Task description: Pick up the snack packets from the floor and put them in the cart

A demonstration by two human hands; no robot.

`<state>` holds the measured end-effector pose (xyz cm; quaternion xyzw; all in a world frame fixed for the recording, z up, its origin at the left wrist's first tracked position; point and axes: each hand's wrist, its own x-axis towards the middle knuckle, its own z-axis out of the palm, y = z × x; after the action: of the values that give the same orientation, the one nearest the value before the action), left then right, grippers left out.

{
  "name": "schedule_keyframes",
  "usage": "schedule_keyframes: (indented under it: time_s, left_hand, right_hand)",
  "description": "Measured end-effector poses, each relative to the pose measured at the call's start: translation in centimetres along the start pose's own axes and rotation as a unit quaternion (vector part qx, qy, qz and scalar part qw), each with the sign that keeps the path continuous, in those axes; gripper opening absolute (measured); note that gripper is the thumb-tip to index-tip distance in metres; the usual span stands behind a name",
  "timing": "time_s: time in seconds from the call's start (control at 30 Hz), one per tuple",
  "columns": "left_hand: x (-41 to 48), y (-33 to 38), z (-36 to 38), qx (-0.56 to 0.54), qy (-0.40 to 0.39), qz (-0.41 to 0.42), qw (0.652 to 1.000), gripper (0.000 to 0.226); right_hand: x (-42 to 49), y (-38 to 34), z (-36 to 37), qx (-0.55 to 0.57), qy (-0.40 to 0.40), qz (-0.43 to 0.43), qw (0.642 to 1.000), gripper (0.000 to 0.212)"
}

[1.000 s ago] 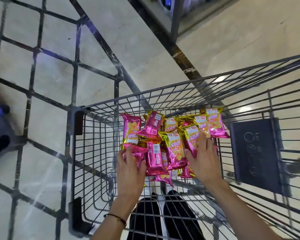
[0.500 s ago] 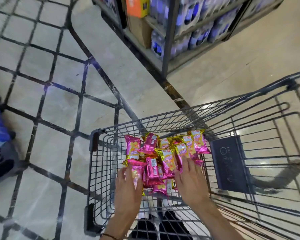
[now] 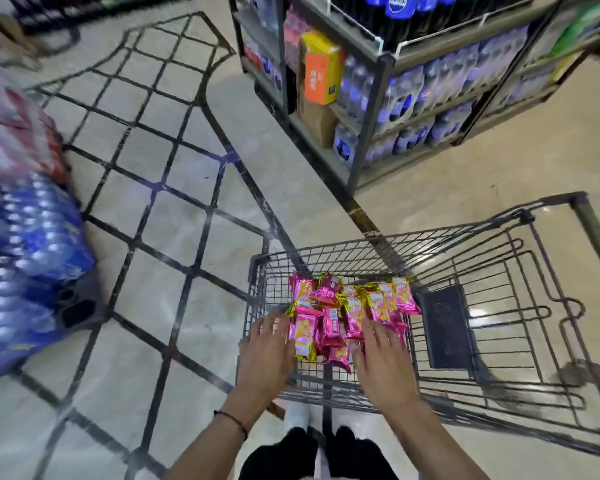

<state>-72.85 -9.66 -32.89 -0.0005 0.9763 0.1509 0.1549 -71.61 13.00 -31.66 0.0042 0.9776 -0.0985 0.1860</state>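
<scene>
Several pink and gold snack packets lie in a heap on the bottom of a grey wire shopping cart. My left hand hovers with spread fingers at the heap's left edge, over the cart's near wall. On the heap's right side my right hand is stretched out flat above the cart, its fingertips near the packets. Neither hand holds a packet. No packet shows on the visible floor.
A dark flat panel lies in the cart to the right of the packets. A shelf unit with blue bottles stands ahead. Stacked bottle packs sit at the left. The floor is beige tile with black lines.
My view has lifted and pulled back, so the cart looks smaller and the shelves appear. Both hands have drawn back from the packets toward the cart's near wall.
</scene>
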Motion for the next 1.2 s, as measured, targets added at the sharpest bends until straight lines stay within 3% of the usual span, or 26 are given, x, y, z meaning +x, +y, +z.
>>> schedule_keyframes:
  time_s: [0.23, 0.37, 0.47, 0.6, 0.83, 1.2]
  left_hand:
    - [-4.3, -5.2, -2.5, 0.023, 0.070, -0.076, 0.994, 0.047]
    - [-9.4, -6.7, -3.3, 0.011, 0.123, -0.159, 0.979, 0.047]
    - [-14.3, -6.8, -3.4, 0.012, 0.155, -0.232, 0.960, 0.046]
    - [-22.1, -7.5, -2.2, 0.022, 0.182, -0.345, 0.920, 0.047]
    - [-36.8, -7.9, 0.5, 0.035, 0.234, -0.509, 0.828, 0.034]
    - [-53.8, -10.2, 3.1, 0.025, 0.270, -0.661, 0.700, 0.037]
  right_hand:
    - [-0.9, -5.0, -2.0, -0.033, 0.017, -0.112, 0.993, 0.073]
    - [-1.1, -8.1, -2.8, -0.067, 0.044, -0.223, 0.972, 0.056]
    - [-1.7, -10.1, -2.5, -0.081, 0.055, -0.307, 0.947, 0.059]
    - [-4.1, -14.3, -1.6, -0.079, 0.035, -0.405, 0.910, 0.059]
    - [-12.0, -21.3, 1.9, -0.093, 0.013, -0.576, 0.812, 0.057]
    - [-27.1, -32.5, 7.5, -0.115, -0.012, -0.715, 0.690, 0.056]
